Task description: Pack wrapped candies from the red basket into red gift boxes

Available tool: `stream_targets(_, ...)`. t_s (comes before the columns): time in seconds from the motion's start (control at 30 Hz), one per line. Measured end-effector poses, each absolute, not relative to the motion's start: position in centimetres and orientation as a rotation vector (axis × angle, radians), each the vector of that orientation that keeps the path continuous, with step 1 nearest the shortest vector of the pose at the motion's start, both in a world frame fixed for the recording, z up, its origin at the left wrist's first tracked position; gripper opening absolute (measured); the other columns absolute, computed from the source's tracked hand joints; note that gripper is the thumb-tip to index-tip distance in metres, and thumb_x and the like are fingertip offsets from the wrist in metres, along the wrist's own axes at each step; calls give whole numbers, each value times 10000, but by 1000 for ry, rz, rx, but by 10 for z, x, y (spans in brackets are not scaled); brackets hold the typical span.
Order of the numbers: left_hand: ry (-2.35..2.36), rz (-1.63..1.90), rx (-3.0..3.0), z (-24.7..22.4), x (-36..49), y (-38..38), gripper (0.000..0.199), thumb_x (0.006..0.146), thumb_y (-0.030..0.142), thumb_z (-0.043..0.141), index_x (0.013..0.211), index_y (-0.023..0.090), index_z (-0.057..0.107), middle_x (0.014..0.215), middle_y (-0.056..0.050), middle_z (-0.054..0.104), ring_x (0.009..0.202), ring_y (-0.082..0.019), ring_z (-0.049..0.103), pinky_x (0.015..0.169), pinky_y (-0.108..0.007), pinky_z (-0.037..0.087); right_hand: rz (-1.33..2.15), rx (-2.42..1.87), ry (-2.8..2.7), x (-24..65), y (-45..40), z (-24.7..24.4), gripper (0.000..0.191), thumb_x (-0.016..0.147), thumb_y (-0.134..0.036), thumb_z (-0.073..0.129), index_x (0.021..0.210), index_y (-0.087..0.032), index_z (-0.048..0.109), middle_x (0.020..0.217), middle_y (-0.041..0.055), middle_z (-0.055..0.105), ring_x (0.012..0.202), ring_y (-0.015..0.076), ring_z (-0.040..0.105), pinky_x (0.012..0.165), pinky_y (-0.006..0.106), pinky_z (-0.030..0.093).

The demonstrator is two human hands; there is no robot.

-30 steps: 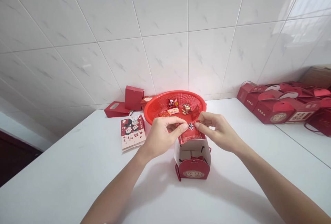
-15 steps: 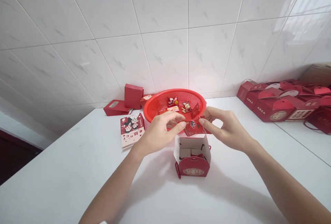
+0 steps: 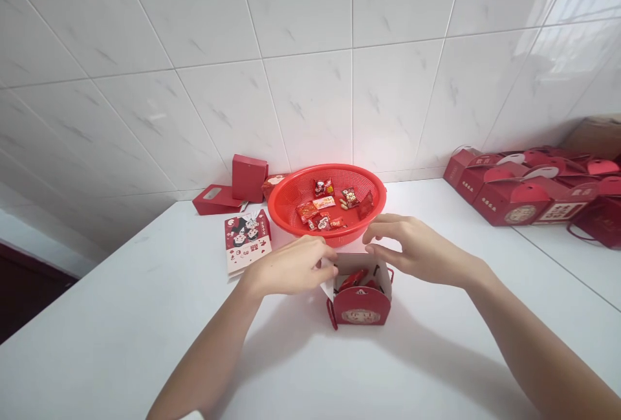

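A small red gift box [image 3: 363, 312] with an open top stands in front of me, its inside pale. In it lies a red-wrapped packet [image 3: 353, 279] with other red pieces. My left hand [image 3: 294, 268] is at the box's left side flap, thumb and forefinger slightly apart; whether they touch the flap I cannot tell. Above the box's back right corner hovers my right hand [image 3: 417, 246], its fingers apart and nothing between them. Behind the box is a red plastic basket [image 3: 279, 216] holding several wrapped sweets [image 3: 324, 202] and some peanuts [image 3: 343, 204].
To the left lies a printed red and white card box [image 3: 247, 246]. Behind it, red cartons [image 3: 250, 177] lean near the tiled wall [image 3: 310, 116]. Several folded red gift boxes [image 3: 514, 203] stand in a group at the right rear of the white table [image 3: 121, 342].
The red packet that both hands held above the box now lies inside it. My left hand has come down to the left flap, and my right hand has let go.
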State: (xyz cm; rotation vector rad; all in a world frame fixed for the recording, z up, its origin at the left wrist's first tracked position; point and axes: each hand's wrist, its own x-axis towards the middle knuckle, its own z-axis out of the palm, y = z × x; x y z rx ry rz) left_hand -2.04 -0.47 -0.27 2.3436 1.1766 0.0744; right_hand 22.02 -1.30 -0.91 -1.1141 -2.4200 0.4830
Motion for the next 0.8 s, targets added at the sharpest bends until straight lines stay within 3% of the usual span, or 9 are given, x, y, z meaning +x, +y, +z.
stream_targets(0.13, 1339, 76, 2299, -4, -21, -3, 351, 854, 319, 474, 542, 211, 355, 518, 17, 388, 478, -146, 402, 522, -305, 248, 529, -1114, -2456, 227, -14, -5, 176, 954, -266, 512, 852, -230, 651, 924, 40, 695, 765, 185, 589, 640, 301, 414)
stream_targets(0.27, 1507, 96, 2266, -2, -21, -7, 410, 833, 396, 526, 533, 211, 317, 510, 18, 351, 461, -133, 351, 494, -303, 198, 572, -1118, -2484, 229, -16, -6, 165, 950, -284, 527, 918, -254, 686, 1011, 44, 703, 795, 195, 623, 659, 315, 439)
stream_targets(0.47, 1430, 255, 2281, 0, -14, -14, 337, 738, 474, 676, 614, 213, 503, 600, 22, 441, 529, -139, 413, 475, -281, 212, 551, -1216, -2508, 217, -15, -12, 130, 934, -287, 555, 850, -228, 635, 817, 25, 693, 730, 191, 605, 604, 309, 390)
stream_targets(0.7, 1210, 223, 2251, 0, -2, -15, 249, 728, 437, 699, 849, 229, 634, 770, 9, 619, 677, -180, 546, 536, -261, 328, 627, -1117, -2659, 202, -17, -14, 160, 943, -300, 565, 829, -210, 632, 859, 19, 650, 648, 143, 546, 566, 277, 350)
stream_targets(0.8, 1142, 226, 2224, 1, -5, -13, 278, 762, 443, 678, 938, 229, 662, 834, -15, 656, 732, -203, 593, 572, -264, 365, 675, -1091, -2653, 201, -17, -15, 283, 983, -310, 496, 765, -198, 639, 880, 30, 648, 622, 130, 532, 570, 277, 362)
